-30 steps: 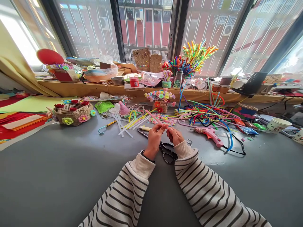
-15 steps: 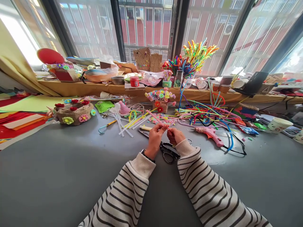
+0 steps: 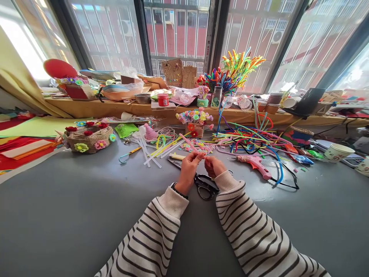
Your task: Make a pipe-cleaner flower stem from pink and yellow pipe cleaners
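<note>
Grey craft table (image 3: 72, 215) by windows: left hand (image 3: 188, 171) & right hand (image 3: 213, 166) both pinch pink pipe cleaner (image 3: 188, 142) just above black scissors (image 3: 205, 184).

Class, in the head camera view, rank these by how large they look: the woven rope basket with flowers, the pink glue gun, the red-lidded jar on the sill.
1. Woven rope basket with flowers
2. Pink glue gun
3. Red-lidded jar, though it stands farther back, which shrinks it.

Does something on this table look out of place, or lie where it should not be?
Nothing is spilled or broken. Only the black scissors lie on the table directly under the left hand and right hand, which pinch a pink pipe cleaner. The pink glue gun lies on its side, cord trailing.
</note>
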Available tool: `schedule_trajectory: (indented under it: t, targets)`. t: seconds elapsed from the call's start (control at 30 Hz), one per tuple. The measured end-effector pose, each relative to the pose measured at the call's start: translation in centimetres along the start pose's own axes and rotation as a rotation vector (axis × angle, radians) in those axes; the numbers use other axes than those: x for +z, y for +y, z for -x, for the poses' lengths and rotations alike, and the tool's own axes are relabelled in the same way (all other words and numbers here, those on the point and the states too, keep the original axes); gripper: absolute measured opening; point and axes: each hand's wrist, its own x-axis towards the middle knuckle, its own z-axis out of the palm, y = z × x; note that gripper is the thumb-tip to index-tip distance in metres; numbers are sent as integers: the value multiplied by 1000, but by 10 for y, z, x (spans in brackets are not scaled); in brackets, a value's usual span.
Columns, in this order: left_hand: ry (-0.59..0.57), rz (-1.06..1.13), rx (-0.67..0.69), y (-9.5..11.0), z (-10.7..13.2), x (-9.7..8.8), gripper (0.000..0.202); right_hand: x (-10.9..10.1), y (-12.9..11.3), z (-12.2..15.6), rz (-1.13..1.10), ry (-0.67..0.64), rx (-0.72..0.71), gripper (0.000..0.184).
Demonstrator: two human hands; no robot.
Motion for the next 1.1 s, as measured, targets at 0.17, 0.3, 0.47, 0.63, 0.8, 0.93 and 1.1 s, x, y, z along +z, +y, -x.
schedule_trajectory:
  t: [0.17, 0.3, 0.47, 0.63, 0.8, 0.93, 1.1]
  targets:
    - [14, -18, 13, -2, 0, 0, 16, 1, -4, 3, -231, -30, 216, 33]
    - [25, -29, 17, -2, 0, 0, 16, -1, -2, 1, -320, -102, 248, 33]
    - [20, -20, 11, -2, 0, 0, 15, -4, 0, -1, -411, -227, 306, 33]
    - [1, -34, 33, -5, 1, 0, 15, -5, -2, 1, -469, -260, 359, 33]
    - [-6, -70, 39, -6, 2, 0, 16, -6, 2, 1, -533, -290, 383, 32]
    - [-17, -69, 39, -7, 2, -1, 15, -6, 4, 0, -550, -320, 390, 33]
    - [-21, -36, 17, -4, 3, 0, 14, -5, 5, 0, -542, -313, 373, 34]
